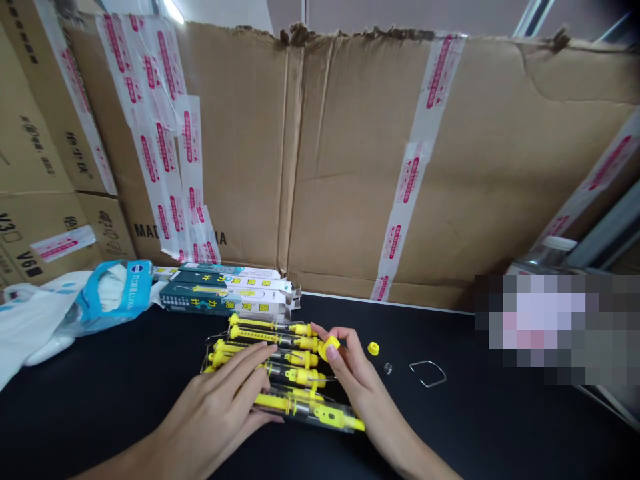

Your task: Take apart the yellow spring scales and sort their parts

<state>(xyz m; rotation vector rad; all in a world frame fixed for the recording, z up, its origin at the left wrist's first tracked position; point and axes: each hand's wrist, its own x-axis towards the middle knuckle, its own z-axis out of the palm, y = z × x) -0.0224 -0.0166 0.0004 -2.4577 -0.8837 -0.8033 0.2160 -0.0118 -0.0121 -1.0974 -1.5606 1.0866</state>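
Note:
Several yellow spring scales [280, 339] with clear tubes and metal hooks lie side by side on the black table. My left hand [220, 400] lies across their left half, fingers over the tubes and thumb along the near side of the closest scale [330, 417]. It hides the left ends of the nearer ones. At the right ends of the scales, my right hand [357, 367] pinches a small yellow cap [330, 347] between thumb and fingers. To its right lie another yellow cap [373, 348], a small coiled spring [388, 368] and a bent wire hook [429, 373].
Printed cardboard boxes [225, 297] are stacked behind the scales. A blue-and-white tissue pack [117, 293] and a white plastic bag [43, 320] lie at left. A tall taped cardboard wall [350, 167] closes off the back. A clear bottle [553, 252] stands at right beside a blurred patch.

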